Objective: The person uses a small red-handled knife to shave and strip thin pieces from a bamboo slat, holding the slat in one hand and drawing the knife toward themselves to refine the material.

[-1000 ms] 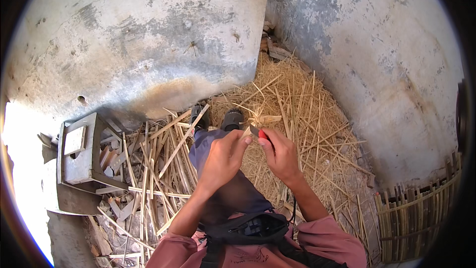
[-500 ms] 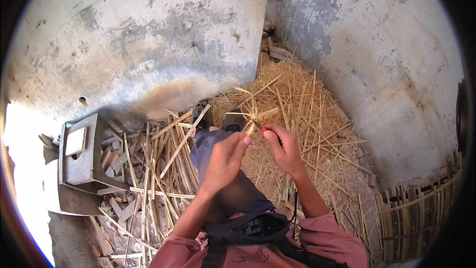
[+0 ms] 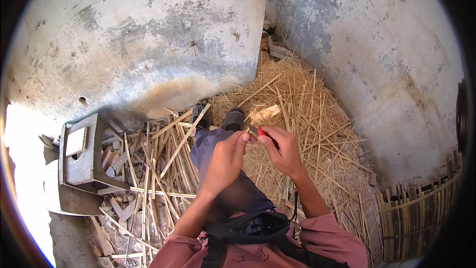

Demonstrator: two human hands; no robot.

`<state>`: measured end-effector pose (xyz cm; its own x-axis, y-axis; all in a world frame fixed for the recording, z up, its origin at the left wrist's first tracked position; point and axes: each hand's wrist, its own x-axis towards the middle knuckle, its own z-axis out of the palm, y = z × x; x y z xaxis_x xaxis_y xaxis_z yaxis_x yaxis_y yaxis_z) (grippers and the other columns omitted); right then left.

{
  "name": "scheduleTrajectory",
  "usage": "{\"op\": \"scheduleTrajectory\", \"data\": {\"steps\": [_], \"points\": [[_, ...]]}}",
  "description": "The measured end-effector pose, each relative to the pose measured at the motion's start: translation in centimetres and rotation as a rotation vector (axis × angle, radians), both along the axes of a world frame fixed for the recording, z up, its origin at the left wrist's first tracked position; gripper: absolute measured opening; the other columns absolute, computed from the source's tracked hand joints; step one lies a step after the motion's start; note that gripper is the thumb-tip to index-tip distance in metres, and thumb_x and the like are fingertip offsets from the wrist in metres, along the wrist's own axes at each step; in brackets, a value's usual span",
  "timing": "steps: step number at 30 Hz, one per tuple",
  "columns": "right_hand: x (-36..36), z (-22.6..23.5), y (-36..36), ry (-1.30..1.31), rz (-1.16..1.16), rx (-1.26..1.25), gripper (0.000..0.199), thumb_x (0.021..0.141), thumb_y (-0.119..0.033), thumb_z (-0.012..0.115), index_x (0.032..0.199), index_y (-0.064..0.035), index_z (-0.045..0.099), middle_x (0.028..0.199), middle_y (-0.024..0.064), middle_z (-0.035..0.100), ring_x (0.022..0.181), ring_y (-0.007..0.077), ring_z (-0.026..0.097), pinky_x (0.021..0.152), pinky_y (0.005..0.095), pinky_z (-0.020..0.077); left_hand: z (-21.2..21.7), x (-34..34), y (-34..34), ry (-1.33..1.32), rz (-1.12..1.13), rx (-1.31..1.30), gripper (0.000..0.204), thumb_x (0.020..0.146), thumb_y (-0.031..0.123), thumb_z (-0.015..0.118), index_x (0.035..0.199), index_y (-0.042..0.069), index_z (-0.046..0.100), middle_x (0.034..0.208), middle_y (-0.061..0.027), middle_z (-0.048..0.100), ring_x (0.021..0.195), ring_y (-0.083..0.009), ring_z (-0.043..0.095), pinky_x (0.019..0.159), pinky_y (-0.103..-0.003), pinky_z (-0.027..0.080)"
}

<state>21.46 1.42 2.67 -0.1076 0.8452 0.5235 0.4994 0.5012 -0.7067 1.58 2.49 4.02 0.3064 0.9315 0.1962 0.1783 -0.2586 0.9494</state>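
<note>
In front of my knees, my left hand (image 3: pixel 228 163) is closed in a pinch on a thin pale bamboo strip (image 3: pixel 250 132), only the tip of which shows. Close by on the right, my right hand (image 3: pixel 284 155) wraps round a small knife (image 3: pixel 261 131) with a red handle. The knife's short dark blade lies against or just beside the strip's tip; contact is too small to tell. Beyond the hands, a pale split piece of wood (image 3: pixel 266 113) rests on the straw-like shavings (image 3: pixel 263 159).
Long split bamboo strips (image 3: pixel 161 168) lie in a heap to the left, beside a grey wooden box (image 3: pixel 82 156). My shoes (image 3: pixel 233 119) stand among the shavings. Worn plaster walls (image 3: pixel 163 34) close the far side. A slatted bamboo panel (image 3: pixel 419 213) leans at the right.
The long curled shavings that fanned out beyond the blade are gone from the strip. My right hand with the knife has drawn slightly nearer to my left hand.
</note>
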Motion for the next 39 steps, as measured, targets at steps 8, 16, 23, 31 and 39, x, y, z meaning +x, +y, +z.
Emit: {"op": "scheduleTrajectory", "data": {"steps": [8,16,23,31,39], "points": [[-0.8,0.5,0.0,-0.094,-0.084,-0.018,0.033,0.107,-0.025,0.07,0.12,0.0049,0.075,0.099,0.0195,0.077,0.079,0.0336,0.074,0.07,0.0403,0.0566,-1.4,1.4,-0.7,0.109,0.191,0.185,0.015,0.111,0.011,0.059,0.107,-0.002,0.066,0.082,-0.0314,0.064,0.082,-0.054,0.063,0.066,-0.053,0.049],[-0.5,-1.5,1.3,-0.036,-0.155,0.024,0.033,0.109,-0.027,0.067,0.118,0.0032,0.077,0.093,0.0173,0.076,0.075,0.0261,0.071,0.068,0.0372,0.0541,-3.5,1.7,-0.5,0.158,0.21,0.302,0.016,0.111,0.012,0.059,0.102,-0.002,0.064,0.079,-0.0314,0.062,0.077,-0.0543,0.061,0.065,-0.055,0.047],[2.7,-1.2,1.2,0.402,0.228,-0.526,0.037,0.114,-0.033,0.06,0.121,-0.0006,0.076,0.076,-0.0022,0.055,0.063,0.0065,0.047,0.059,0.0263,0.039,-2.5,-0.3,0.7,0.088,0.015,0.068,0.031,0.116,0.019,0.051,0.102,-0.001,0.07,0.064,-0.0075,0.056,0.056,-0.0163,0.054,0.056,-0.037,0.042],[2.2,-0.5,0.2,0.5,0.107,-0.278,0.027,0.099,-0.012,0.077,0.125,-0.0053,0.07,0.091,-0.0064,0.052,0.066,-0.0002,0.041,0.058,0.0191,0.0335,-2.3,-1.3,2.1,-0.036,-0.054,-0.054,0.03,0.119,0.024,0.047,0.104,0.003,0.063,0.066,0.001,0.052,0.055,-0.0062,0.047,0.052,-0.026,0.038],[0.5,3.6,1.0,0.155,0.027,-0.133,0.054,0.086,-0.006,0.086,0.139,-0.0116,0.074,0.146,0.0021,0.068,0.07,0.0021,0.049,0.061,0.0212,0.0422,-3.1,-1.1,2.4,-0.093,-0.161,-0.12,0.029,0.119,0.025,0.049,0.103,0.005,0.061,0.072,0.0053,0.05,0.058,-0.0036,0.045,0.052,-0.023,0.035]]}}
